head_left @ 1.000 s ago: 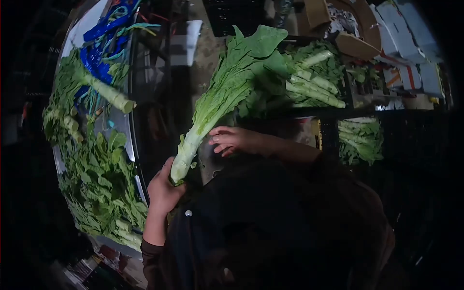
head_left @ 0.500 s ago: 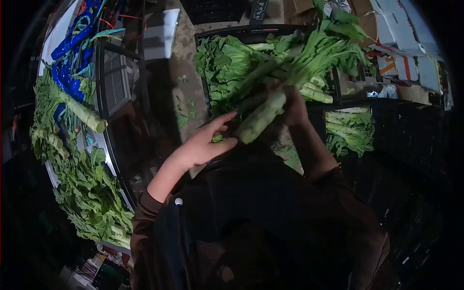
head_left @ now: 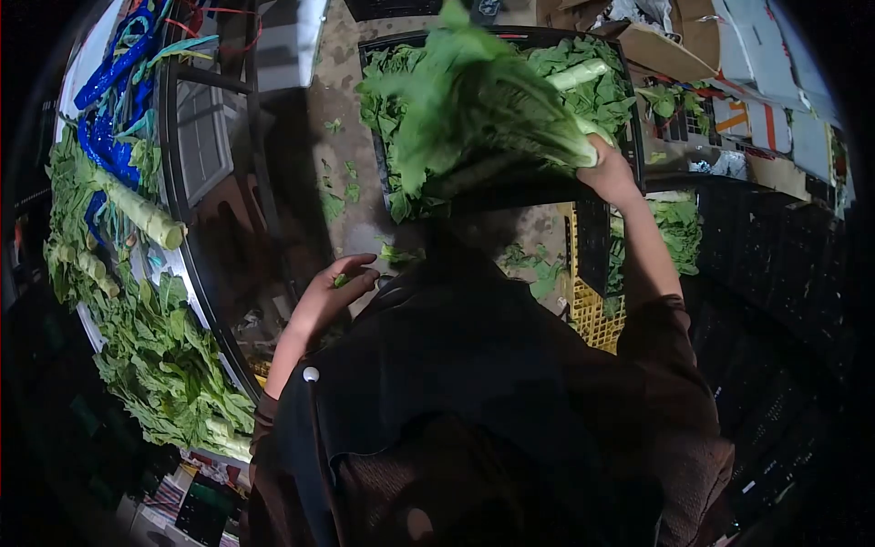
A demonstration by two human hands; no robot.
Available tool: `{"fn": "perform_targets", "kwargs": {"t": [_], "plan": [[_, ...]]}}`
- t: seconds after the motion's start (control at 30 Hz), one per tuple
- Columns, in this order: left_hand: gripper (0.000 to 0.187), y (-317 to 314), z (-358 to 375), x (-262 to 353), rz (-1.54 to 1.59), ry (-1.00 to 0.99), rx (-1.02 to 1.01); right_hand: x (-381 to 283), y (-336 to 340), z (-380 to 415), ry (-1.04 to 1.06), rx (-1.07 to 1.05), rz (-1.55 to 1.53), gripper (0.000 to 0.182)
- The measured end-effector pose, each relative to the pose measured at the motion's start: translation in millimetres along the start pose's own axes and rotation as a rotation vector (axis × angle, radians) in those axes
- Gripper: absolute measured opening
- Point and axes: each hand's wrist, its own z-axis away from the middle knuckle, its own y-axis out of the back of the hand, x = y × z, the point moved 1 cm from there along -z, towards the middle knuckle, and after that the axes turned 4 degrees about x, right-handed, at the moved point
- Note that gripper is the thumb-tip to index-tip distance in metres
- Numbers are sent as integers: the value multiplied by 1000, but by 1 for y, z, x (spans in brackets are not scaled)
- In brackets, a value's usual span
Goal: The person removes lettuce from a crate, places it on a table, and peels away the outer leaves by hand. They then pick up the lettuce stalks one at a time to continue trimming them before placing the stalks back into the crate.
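Note:
My right hand [head_left: 611,173] is closed around the stem of a celtuce [head_left: 510,109], over the near right side of a black crate [head_left: 492,199]. Its leafy top points up and left, blurred by motion. More celtuce [head_left: 579,75] with thick pale stems and broad leaves lies in that crate, partly covered by the held one. Lower left, in front of my body, my left hand [head_left: 319,299] has its fingers curled, with a small green leaf scrap [head_left: 341,280] between thumb and fingers.
Celtuce stalks [head_left: 146,214] and leaves lie along a surface at the left, beside blue and green ties [head_left: 118,100]. A yellow crate [head_left: 594,319] and another pile of celtuce [head_left: 679,232] are at the right. Leaf scraps [head_left: 333,202] litter the floor; a cardboard box [head_left: 674,46] stands at the back.
The celtuce has swung from upright-right to pointing left over the crate, with my right hand moving right. My left hand has drawn back down and left, away from the stem.

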Motion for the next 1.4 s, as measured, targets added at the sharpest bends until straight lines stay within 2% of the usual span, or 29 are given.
{"fn": "perform_targets", "kwargs": {"t": [0.07,0.1,0.23,0.3,0.43,0.53,0.57,0.63,0.7,0.77,0.8,0.83,0.87,0.93,0.97,1.0,1.03,1.17,1.23,1.27,1.33,1.4], "plan": [[37,-1,-1,4,22,-42,6,-26,-6,-15,80,-216,434,51],[37,-1,-2,4,25,-37,10,-32,-10,-26,12,-324,572,57],[41,4,-1,0,14,-60,69,-10,-32,-63,57,-416,644,56],[41,4,0,-4,16,-61,85,15,-39,-77,-33,-571,674,58],[40,2,5,-6,74,21,102,56,-60,-80,-46,-654,715,55],[39,1,3,-6,45,32,98,82,-77,-82,-116,-656,881,57],[38,1,3,-6,10,19,86,67,-77,-79,-114,-659,880,57],[38,0,2,-3,0,20,87,28,-79,-61,107,-411,1075,58],[38,-1,0,-1,-10,1,89,6,-88,-49,146,-363,999,35],[40,1,-4,0,-68,-58,117,-27,-100,-44,-78,-403,864,30],[40,1,-5,5,-82,-47,120,-16,-108,-33,59,-220,758,29],[40,0,-4,7,-96,-42,125,-8,-124,-37,71,-227,883,33],[35,-2,-4,5,-80,-101,156,-20,-122,-25,275,-133,868,36],[31,-2,-7,18,-66,-174,182,-27,-130,-16,291,-60,788,37],[25,-3,0,29,-4,-29,201,-34,-128,-13,296,-40,794,37],[22,-3,5,35,58,122,217,-41,-127,-10,284,-95,738,35],[25,-1,3,30,111,43,233,-46,-125,-8,272,-152,682,32],[33,11,7,16,20,18,318,-53,-126,-4,282,-207,625,26],[40,14,8,4,59,-158,493,-59,-125,-3,343,-158,624,22],[40,16,9,-1,59,-165,494,-63,-126,-5,346,-153,625,22],[37,22,14,-9,11,-297,593,-72,-128,-10,327,-218,618,25],[37,25,25,-17,15,-316,616,-85,-132,-13,326,-246,653,26]]}}
